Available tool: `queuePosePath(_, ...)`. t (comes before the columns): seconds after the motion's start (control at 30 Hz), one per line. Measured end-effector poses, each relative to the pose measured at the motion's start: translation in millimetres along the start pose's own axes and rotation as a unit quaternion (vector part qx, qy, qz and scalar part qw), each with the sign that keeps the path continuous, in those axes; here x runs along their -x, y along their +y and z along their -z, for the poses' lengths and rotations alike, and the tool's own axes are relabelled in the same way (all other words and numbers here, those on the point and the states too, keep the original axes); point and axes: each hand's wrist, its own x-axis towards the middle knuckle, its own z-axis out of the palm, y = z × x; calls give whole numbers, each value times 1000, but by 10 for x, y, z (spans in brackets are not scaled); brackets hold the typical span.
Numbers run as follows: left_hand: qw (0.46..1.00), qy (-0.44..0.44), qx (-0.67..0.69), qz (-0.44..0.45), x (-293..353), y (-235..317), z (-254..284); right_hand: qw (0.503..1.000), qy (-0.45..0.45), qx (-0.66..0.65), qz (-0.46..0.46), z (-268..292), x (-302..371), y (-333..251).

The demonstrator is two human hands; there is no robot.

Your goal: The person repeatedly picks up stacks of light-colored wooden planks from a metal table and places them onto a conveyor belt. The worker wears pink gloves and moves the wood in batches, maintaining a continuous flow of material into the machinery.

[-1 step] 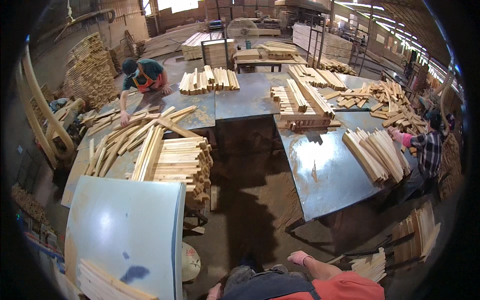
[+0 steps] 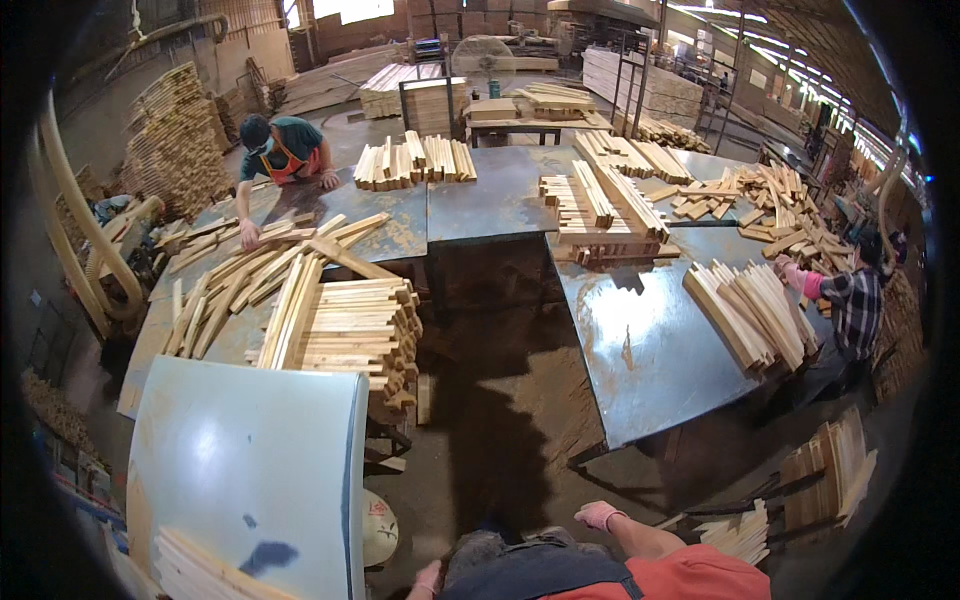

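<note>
Item: my left hand [image 2: 428, 577], cut by the lower edge; only part of it shows, so whether its fingers are spread or pressed together I cannot tell. Item: my pink-gloved right hand [image 2: 598, 515], small in view, fingers toward the left; how far they are curled I cannot tell, and I see nothing held in it. Item: one round white object [image 2: 380, 532], marked in red and dark tones, its left side hidden behind a large, smooth, pale blue panel [image 2: 250, 430] with dark blotches; its kind is hard to make out. Item: one flat blue-grey table [image 2: 650, 395], top glossy under a white glare, brown dust toward its left edge. Positions: the white object is near my left hand, ahead and to its left, apart from it; the table's near corner is ahead of my right hand, not touching. Pale wooden strips [image 2: 738, 537] lie well to that hand's right.
</note>
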Motion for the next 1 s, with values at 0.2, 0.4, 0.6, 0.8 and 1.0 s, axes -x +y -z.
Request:
queuePosePath(0.2,961,-109,-156,-199,-357,2790,-8,959,208,-188,37,1023,-462,-258)
queuePosePath(0.4,923,-199,-7,-328,-94,5082,-333,924,204,-324,23,2273,-921,-1061)
queuePosePath(0.6,932,-237,32,-271,-315,6569,-561,910,203,-357,61,3900,-1723,-1496)
queuePosePath(0.8,969,-167,-4,-182,-819,8013,-466,898,199,-383,82,5798,-2587,-1715)
queuePosePath(1.0,957,-112,120,-241,-1317,9206,-319,891,147,-412,120,7266,-3281,-2159)
